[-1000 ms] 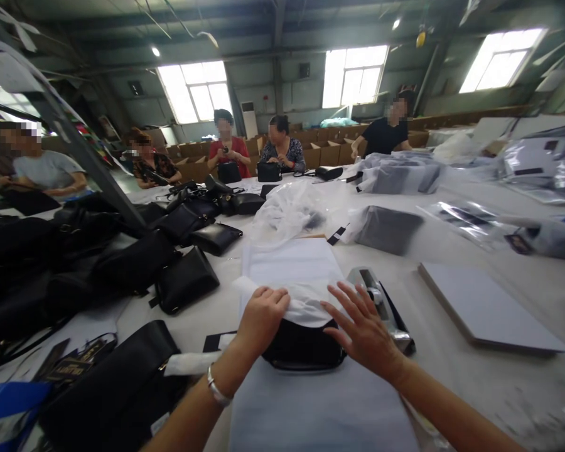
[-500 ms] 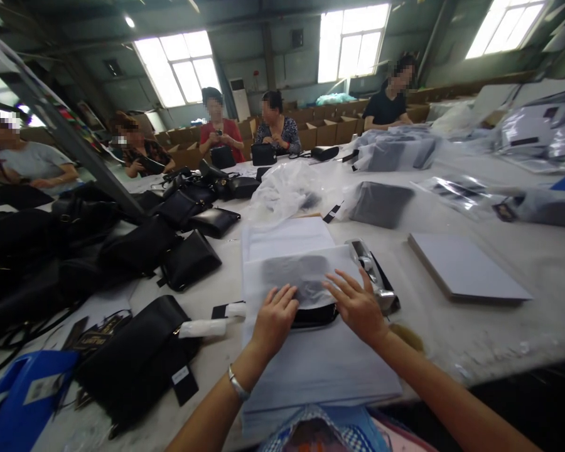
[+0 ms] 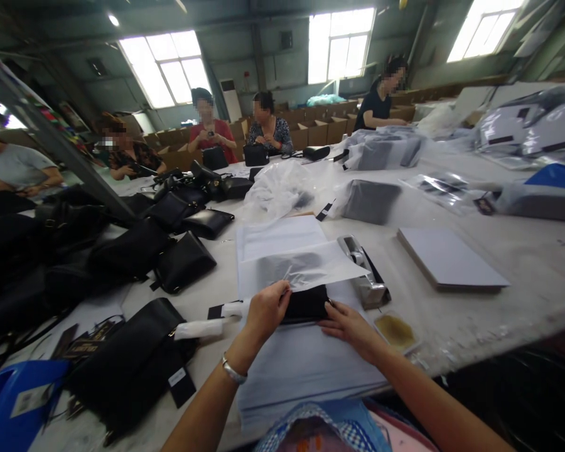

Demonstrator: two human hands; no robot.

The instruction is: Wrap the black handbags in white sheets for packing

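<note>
Black bag [image 3: 307,306] central, its near part bare, its far part under a thin translucent sheet [image 3: 329,269]. Bag lies on a paper stack [image 3: 306,370], which rests on the desk [image 3: 475,320].

Left hand [image 3: 269,309], at eight o'clock of the bag: thumb and fingertips together, apparently clamped on the sheet's near edge, where creases gather. Right hand [image 3: 348,326], at four o'clock: fingertips against the bag's near right corner; cannot tell whether they grip it.

Handling, judged: right hand best kept as a light anchor, so the bag does not skid on the loose paper. Left hand should draw the edge low and evenly; a single pinch likely puckers or tears film this thin. Smooth creases outward, and square sheet to bag.

Surroundings: metal tape dispenser [image 3: 371,276] at two o'clock, just beside the sheet's right corner; snag risk, in my judgement. Shallow dish [image 3: 395,331] at four o'clock, near the right forearm; a sleeve-free, narrow sweep seems prudent.
</note>
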